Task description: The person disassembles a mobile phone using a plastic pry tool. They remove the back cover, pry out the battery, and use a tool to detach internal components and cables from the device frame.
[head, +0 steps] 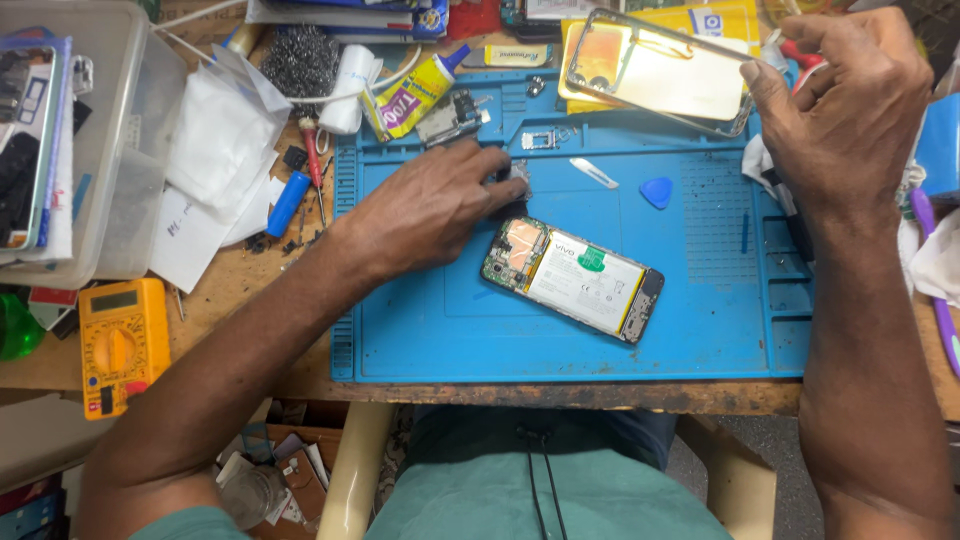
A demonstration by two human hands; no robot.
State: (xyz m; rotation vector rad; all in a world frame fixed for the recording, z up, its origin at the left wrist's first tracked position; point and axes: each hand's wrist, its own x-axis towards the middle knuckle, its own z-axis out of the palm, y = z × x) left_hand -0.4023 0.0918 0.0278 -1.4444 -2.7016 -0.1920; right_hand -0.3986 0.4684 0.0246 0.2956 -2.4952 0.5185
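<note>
One opened phone point(572, 279), back removed, battery and circuit board exposed, lies slanted mid-mat. One blue work mat point(560, 345) covers a worn wooden counter point(250, 290). Left hand point(430, 205), fingers pinched on a small dark part point(515, 178) just above the phone. Right hand point(850, 105), fingers grasping a clear phone back cover point(655, 72), raised over the mat's far edge. Blue pick point(656, 191) near the phone. Glue tube point(415, 95), yellow multimeter point(115, 345) and plastic bin point(115, 150) crowd the left side.
</note>
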